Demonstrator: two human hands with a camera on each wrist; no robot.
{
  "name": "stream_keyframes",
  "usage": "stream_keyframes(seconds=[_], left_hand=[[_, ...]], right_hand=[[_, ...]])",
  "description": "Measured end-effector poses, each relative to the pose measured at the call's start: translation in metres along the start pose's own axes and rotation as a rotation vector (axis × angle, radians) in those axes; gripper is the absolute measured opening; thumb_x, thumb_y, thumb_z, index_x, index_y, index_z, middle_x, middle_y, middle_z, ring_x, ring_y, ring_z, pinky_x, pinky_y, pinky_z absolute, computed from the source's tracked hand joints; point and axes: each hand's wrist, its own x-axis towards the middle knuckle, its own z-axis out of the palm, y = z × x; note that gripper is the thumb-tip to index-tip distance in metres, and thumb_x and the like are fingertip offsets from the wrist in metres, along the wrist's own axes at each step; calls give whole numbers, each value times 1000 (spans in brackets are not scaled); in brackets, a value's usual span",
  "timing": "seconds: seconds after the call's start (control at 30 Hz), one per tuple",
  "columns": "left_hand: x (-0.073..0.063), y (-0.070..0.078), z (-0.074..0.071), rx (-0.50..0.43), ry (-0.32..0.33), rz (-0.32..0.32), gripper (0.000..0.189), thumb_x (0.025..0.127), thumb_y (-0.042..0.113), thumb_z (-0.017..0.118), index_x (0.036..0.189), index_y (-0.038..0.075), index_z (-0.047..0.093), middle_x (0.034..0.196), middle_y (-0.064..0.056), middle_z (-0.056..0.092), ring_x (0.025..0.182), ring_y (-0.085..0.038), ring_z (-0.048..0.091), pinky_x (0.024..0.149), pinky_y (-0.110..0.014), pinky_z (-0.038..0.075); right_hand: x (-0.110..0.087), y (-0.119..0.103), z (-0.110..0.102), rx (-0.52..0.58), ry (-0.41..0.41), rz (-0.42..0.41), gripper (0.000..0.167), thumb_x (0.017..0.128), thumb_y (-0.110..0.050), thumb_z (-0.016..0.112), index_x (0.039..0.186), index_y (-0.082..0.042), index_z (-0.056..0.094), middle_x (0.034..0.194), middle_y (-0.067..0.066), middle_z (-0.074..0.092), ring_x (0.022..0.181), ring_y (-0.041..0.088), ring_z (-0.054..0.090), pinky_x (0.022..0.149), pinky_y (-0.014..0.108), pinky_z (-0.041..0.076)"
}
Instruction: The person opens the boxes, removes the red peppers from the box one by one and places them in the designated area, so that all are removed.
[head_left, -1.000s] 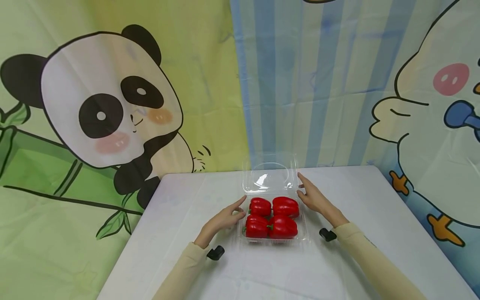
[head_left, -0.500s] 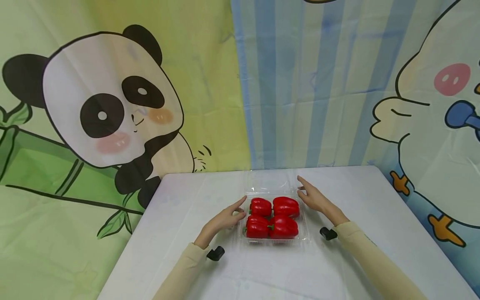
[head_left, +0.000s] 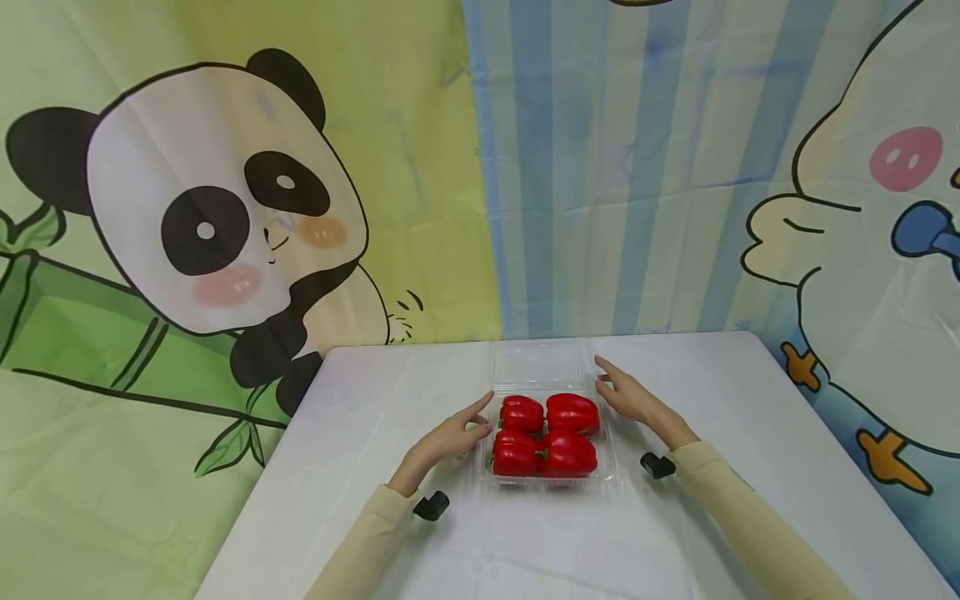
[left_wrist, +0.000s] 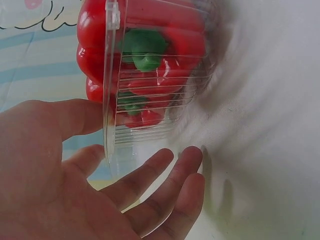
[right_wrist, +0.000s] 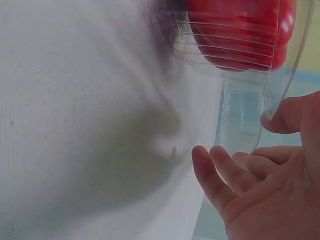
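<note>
A clear plastic clamshell box [head_left: 551, 482] stands on the table, its lid [head_left: 540, 365] folded back behind it. Several red bell peppers [head_left: 567, 454] with green stems lie in the box in two rows. My left hand [head_left: 448, 437] is at the box's left side, fingers spread; in the left wrist view the thumb [left_wrist: 82, 117] is right at the rim, and the other fingers hang loosely below. At the back right corner is my right hand [head_left: 633, 400]. Its thumb [right_wrist: 285, 116] meets the rim in the right wrist view, with the remaining fingers extended near the lid.
The white table [head_left: 375, 542] carries the box near its far edge. Behind it hangs a printed curtain [head_left: 405, 167] with a panda and a white bird. A black wrist camera [head_left: 431, 506] sits on the left wrist, another [head_left: 657, 465] on the right.
The lid has tipped back and down, from leaning up above the table's far edge to lying low behind the box. My right hand has drawn down very slightly; the left stays put.
</note>
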Motion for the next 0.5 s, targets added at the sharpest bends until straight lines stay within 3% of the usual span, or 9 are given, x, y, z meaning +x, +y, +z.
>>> stream_keyframes(seconds=[0.27,0.5], left_hand=[[-1,1,-1,-10,-7,-17,63,103,33,52,160,33,25,138,-17,57,91,-23,61,72,-37,54],[0,1,-1,-16,-11,-25,64,103,31,52,160,33,25,138,-17,57,89,-24,60,70,-37,53]], right_hand=[[-1,0,0,14,-46,45,64,106,-23,42,159,0,16,158,31,29,141,49,39,105,60,43],[-1,0,-2,1,-74,47,63,107,-26,40,160,0,15,160,30,26,142,49,36,107,60,40]])
